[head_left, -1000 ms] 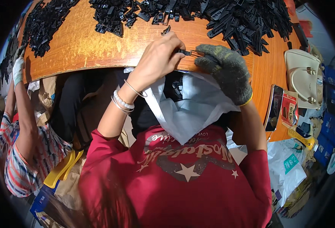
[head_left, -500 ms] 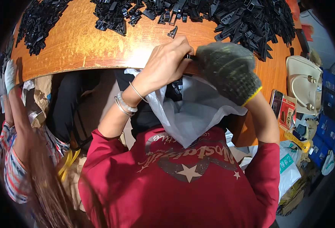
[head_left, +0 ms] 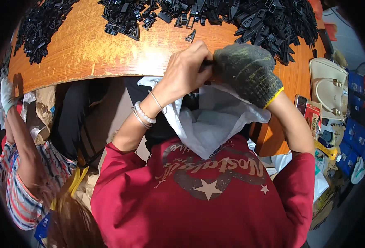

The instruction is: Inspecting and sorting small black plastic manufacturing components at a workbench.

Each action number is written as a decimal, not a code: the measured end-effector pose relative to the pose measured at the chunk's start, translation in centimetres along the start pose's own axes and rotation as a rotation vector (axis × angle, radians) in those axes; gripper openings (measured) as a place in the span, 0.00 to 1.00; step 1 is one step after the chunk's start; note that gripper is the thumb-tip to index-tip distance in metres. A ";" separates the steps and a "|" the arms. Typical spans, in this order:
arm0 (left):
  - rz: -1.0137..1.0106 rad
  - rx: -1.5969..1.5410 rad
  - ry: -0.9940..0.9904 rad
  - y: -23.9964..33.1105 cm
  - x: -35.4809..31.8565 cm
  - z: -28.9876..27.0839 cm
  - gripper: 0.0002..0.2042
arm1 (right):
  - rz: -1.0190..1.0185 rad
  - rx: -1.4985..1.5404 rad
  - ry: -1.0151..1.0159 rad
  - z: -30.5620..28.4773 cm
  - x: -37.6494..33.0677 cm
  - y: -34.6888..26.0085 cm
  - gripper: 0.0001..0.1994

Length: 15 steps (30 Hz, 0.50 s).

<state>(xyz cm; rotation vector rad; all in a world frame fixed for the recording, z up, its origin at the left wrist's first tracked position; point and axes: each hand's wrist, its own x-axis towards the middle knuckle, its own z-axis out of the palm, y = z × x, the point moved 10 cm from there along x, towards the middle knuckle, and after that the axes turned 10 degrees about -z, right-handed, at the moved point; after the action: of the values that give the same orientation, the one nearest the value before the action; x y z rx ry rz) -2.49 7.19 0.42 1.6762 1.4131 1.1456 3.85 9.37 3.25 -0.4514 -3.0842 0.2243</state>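
Note:
Over the table's near edge my two hands meet around a small black plastic piece [head_left: 207, 63], mostly hidden by fingers. My left hand [head_left: 184, 68], bare with bracelets at the wrist, pinches it from the left. On the other side my right hand [head_left: 246, 72], in a dark knit glove with a yellow cuff, is closed against the same piece. A white plastic bag [head_left: 207, 128] hangs mouth-up in my lap beneath both hands, with something black inside. Just beyond my left fingertips a single black clip-like part [head_left: 190, 36] lies on the wooden table [head_left: 87, 45].
Heaps of black plastic parts [head_left: 269, 25] cover the table's far side, with another pile [head_left: 42, 31] at far left. A co-worker's gloved hand [head_left: 6, 93] is at the left edge. At right are a cream handbag [head_left: 328, 89], a red box [head_left: 310, 115] and blue packages [head_left: 350, 144].
Both hands stay together at the black piece with only slight shifts. My right elbow and sleeve have moved a little to the right. The co-worker at left has shifted slightly.

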 end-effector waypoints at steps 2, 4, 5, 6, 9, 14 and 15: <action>-0.058 0.050 0.033 -0.4 0.2 -0.3 0.10 | 0.097 -0.019 0.017 0.1 -1.3 0.9 0.14; -0.100 0.079 0.044 -0.7 0.0 -0.7 0.11 | 0.173 0.237 0.188 -0.9 -3.4 0.6 0.13; -0.132 0.078 0.031 -0.8 -0.1 -0.9 0.11 | 0.249 0.498 0.354 -1.3 -4.9 1.4 0.13; -0.300 -0.025 -0.115 -1.4 -0.4 -0.5 0.07 | 0.196 0.538 0.414 -1.8 -5.7 1.3 0.16; -0.454 -0.990 -0.345 -1.1 -1.1 1.2 0.05 | 0.508 1.011 0.487 0.3 -9.0 2.3 0.16; -0.584 -0.946 -0.337 -0.5 -1.6 3.6 0.06 | 0.480 1.176 0.517 1.5 -9.7 1.8 0.17; -0.602 -0.882 -0.351 -0.1 -1.7 3.9 0.05 | 0.412 1.093 0.504 1.3 -9.4 1.4 0.17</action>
<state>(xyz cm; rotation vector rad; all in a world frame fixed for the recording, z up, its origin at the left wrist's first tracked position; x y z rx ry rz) 0.97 5.76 -1.59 0.7043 0.8753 0.8616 13.23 7.84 1.79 -0.8471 -1.9320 1.4050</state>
